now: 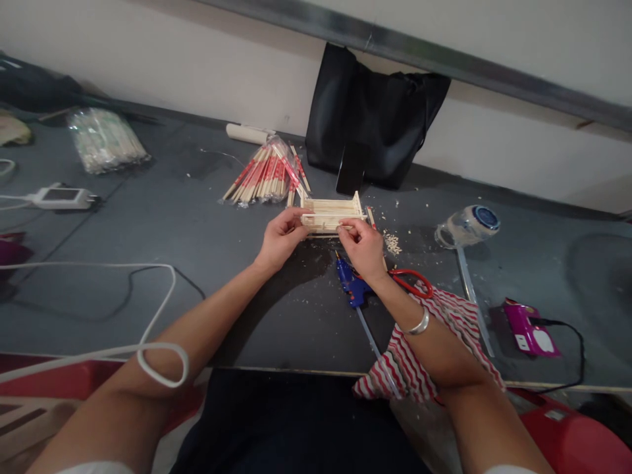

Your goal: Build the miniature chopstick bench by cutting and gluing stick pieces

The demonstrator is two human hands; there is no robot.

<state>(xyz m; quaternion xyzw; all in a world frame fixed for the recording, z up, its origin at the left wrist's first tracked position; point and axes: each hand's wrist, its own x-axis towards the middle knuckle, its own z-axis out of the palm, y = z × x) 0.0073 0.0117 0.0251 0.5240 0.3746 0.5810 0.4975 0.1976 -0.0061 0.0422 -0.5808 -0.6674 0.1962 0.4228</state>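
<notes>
A small frame of pale wooden sticks (333, 207) sits on the dark table between my hands. My left hand (282, 238) pinches its left end, thumb and fingers closed on the near stick. On the right, my right hand (363, 247) grips the same near side with thumb and forefinger. A single stick (332, 216) runs across the front of the frame from one hand to the other. Just below my right hand lies a blue glue gun (351, 280) with a clear glue stick in its back. Red-handled scissors or pliers (412, 282) are partly hidden by my right wrist.
Red-wrapped chopsticks (264, 174) lie behind the frame, near a black bag (375, 118) with a phone (351, 168) against it. Stick crumbs (392, 243), a tipped jar (467, 227), a striped cloth (405, 362) and a purple box (530, 329) are right. A white cable (170, 296) loops left.
</notes>
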